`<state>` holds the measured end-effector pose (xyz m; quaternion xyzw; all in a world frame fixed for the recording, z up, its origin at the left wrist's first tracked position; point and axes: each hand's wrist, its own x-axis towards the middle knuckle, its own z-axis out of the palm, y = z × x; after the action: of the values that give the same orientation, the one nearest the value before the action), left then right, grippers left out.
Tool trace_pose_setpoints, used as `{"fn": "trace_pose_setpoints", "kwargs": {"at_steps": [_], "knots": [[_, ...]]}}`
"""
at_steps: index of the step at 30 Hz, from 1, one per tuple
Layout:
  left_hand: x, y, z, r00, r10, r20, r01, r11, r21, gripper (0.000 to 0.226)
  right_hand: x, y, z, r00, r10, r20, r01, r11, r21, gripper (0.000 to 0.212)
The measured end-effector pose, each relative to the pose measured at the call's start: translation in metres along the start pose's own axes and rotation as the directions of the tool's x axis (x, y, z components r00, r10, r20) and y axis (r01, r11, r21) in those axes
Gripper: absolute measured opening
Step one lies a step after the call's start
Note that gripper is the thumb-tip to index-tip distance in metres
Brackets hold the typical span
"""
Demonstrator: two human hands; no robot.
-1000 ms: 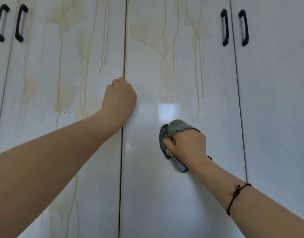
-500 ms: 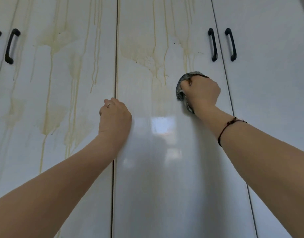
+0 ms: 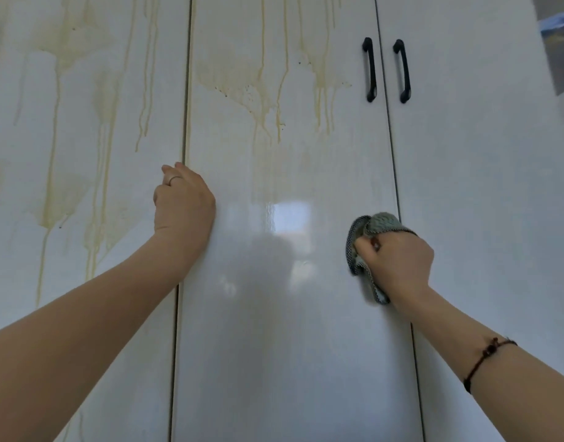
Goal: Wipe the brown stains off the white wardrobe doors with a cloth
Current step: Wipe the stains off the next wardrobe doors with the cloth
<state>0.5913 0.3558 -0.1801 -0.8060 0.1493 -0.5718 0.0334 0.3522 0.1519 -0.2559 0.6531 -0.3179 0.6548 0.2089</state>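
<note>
Where your view begins at the far left, the left door (image 3: 15, 256) of the white wardrobe is streaked with brown stains (image 3: 51, 199): broad pale patches near the top and thin runs that trail down below the level of your hands. Your left hand (image 3: 185, 202) rests against the wardrobe right on the dark seam (image 3: 176, 346) between that door and the middle door (image 3: 274, 362). Its fingers are curled in toward the surface and it has hold of nothing that shows. A thin ring (image 3: 174, 179) sits on one finger.

On the middle door, a further brown patch (image 3: 242, 90) spreads across the upper part, with dark specks and drips that fade out above a bright rectangular reflection (image 3: 288, 215). The lower part looks glossy and white.

Near that door's right edge, your right hand (image 3: 398, 266) grips a bunched grey-green cloth (image 3: 381, 222) with a dark patterned border. Fingers and thumb are wrapped round it, holding it against the door, well below the stained area. A dark cord bracelet (image 3: 484, 355) circles that forearm.

Above the cloth, a black handle (image 3: 370, 70) stands upright on the middle door and a second black handle (image 3: 401, 71) just beside it on the right door (image 3: 481, 218). At the top right corner something blue (image 3: 558, 27) shows, too blurred to identify.
</note>
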Motion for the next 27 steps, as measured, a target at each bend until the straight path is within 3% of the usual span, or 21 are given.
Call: {"fn": "trace_pose_setpoints", "kwargs": {"at_steps": [4, 8, 14, 17, 22, 27], "knots": [[0.0, 0.001, -0.001, 1.0, 0.019, 0.013, -0.018, 0.999, -0.03, 0.064, -0.001, 0.006, 0.004, 0.999, 0.004, -0.035, -0.006, 0.999, -0.052, 0.045], [0.004, 0.005, 0.006, 1.0, 0.01, -0.013, -0.011, 0.998, -0.055, 0.062, 0.06, 0.008, 0.002, 0.998, -0.025, -0.062, 0.02, 0.997, -0.078, 0.046], [0.007, 0.01, 0.009, 1.0, -0.019, 0.002, 0.019, 0.998, -0.057, 0.06, 0.154, -0.03, -0.002, 0.971, 0.156, -0.179, -0.148, 0.987, 0.057, 0.032], [0.007, 0.012, 0.012, 0.999, -0.028, 0.021, 0.029, 0.999, -0.042, 0.057, 0.162, -0.067, 0.008, 0.963, 0.174, -0.205, -0.156, 0.982, 0.103, 0.032], [0.006, 0.013, 0.01, 0.999, -0.038, -0.002, 0.038, 0.999, -0.029, 0.058, 0.137, -0.134, 0.022, 0.991, -0.01, -0.134, 0.02, 0.997, 0.072, 0.031], [0.003, 0.014, 0.007, 0.999, -0.053, -0.011, 0.053, 0.999, 0.009, 0.062, 0.071, -0.141, 0.025, 0.965, -0.255, -0.055, 0.259, 0.963, 0.069, 0.037]]}}
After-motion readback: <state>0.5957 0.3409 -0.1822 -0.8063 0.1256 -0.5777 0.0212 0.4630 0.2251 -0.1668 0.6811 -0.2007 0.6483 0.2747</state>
